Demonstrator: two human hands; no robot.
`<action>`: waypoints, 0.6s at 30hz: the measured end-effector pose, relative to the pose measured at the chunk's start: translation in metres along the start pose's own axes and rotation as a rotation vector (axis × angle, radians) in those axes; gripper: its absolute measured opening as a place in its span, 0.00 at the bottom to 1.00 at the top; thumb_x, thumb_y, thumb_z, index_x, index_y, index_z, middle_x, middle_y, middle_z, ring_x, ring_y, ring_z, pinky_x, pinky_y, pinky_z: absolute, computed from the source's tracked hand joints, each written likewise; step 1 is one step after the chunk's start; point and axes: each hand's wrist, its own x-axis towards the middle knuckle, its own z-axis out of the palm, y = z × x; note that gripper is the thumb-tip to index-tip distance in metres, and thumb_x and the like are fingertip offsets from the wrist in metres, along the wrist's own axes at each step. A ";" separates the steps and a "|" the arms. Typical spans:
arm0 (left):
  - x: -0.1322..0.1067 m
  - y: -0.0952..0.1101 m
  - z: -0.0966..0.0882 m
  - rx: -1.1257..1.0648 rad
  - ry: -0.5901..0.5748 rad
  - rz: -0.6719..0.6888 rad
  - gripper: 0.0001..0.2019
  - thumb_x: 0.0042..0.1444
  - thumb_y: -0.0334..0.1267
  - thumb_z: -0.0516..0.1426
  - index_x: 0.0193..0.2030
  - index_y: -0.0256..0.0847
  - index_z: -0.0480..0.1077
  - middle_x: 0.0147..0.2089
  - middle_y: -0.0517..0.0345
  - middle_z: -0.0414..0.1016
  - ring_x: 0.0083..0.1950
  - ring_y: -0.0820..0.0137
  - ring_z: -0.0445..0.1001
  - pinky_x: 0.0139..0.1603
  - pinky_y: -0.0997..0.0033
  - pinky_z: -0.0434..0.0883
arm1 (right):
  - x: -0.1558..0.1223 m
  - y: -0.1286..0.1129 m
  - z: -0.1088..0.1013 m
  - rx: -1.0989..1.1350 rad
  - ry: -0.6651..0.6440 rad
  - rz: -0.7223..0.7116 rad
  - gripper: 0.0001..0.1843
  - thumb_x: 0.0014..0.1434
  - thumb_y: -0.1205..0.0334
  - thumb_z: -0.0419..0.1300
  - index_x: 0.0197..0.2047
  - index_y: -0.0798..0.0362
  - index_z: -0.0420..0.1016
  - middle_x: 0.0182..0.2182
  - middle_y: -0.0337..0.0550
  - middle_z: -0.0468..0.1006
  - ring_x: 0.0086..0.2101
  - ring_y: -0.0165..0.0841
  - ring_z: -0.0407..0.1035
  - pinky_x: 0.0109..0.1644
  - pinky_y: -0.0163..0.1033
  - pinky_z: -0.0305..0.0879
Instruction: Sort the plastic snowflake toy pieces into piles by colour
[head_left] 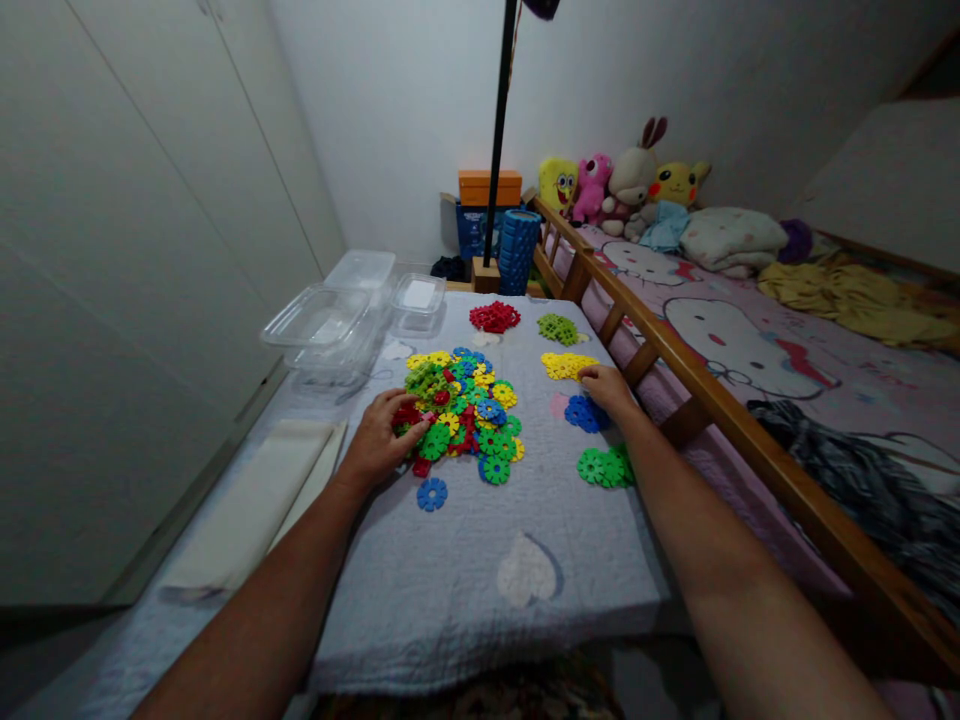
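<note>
The person's left hand (381, 438) was spread, thumb parted from bent fingers, against the near-left side of a loose, multicoloured pile of thin, plastic-looking, notch-edged discs (466, 415) in the middle of the pale, crinkled cloth with heart shapes (450, 590). The right hand (604, 386) had its fingertips at the right end of a low heap of yellow notched discs (564, 366); whether they pinched one, I could not tell. Just nearer lay a heap of blue notched discs (585, 413). The yellow heap's long axis ran left to right, pointing toward the right hand. A single blue petal-rimmed disc (432, 494) lay flat, round, without a long axis.
</note>
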 end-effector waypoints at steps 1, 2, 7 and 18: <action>0.000 0.000 0.000 0.000 -0.001 -0.002 0.23 0.58 0.55 0.60 0.52 0.41 0.74 0.60 0.45 0.71 0.63 0.54 0.71 0.68 0.49 0.68 | -0.002 -0.002 0.000 -0.006 0.001 -0.005 0.16 0.53 0.72 0.56 0.39 0.55 0.85 0.42 0.46 0.86 0.45 0.36 0.77 0.52 0.36 0.68; 0.000 0.000 0.000 0.000 -0.003 -0.003 0.23 0.58 0.55 0.60 0.52 0.41 0.74 0.60 0.45 0.71 0.63 0.54 0.71 0.68 0.49 0.68 | -0.004 -0.006 0.000 -0.010 0.007 -0.010 0.16 0.54 0.72 0.56 0.39 0.55 0.85 0.42 0.47 0.85 0.45 0.36 0.77 0.52 0.36 0.68; -0.001 -0.001 0.001 -0.002 -0.016 -0.013 0.24 0.58 0.56 0.59 0.53 0.41 0.74 0.61 0.45 0.71 0.63 0.54 0.71 0.68 0.48 0.68 | -0.016 -0.036 0.004 -0.011 0.042 -0.097 0.17 0.56 0.72 0.56 0.44 0.55 0.84 0.44 0.47 0.85 0.46 0.36 0.77 0.53 0.38 0.68; -0.001 0.001 0.000 0.002 -0.002 -0.019 0.24 0.57 0.57 0.59 0.52 0.41 0.74 0.60 0.45 0.71 0.63 0.54 0.71 0.68 0.48 0.68 | -0.065 -0.108 0.063 -0.184 -0.198 -0.376 0.18 0.64 0.66 0.58 0.55 0.54 0.79 0.52 0.52 0.79 0.53 0.39 0.69 0.60 0.42 0.59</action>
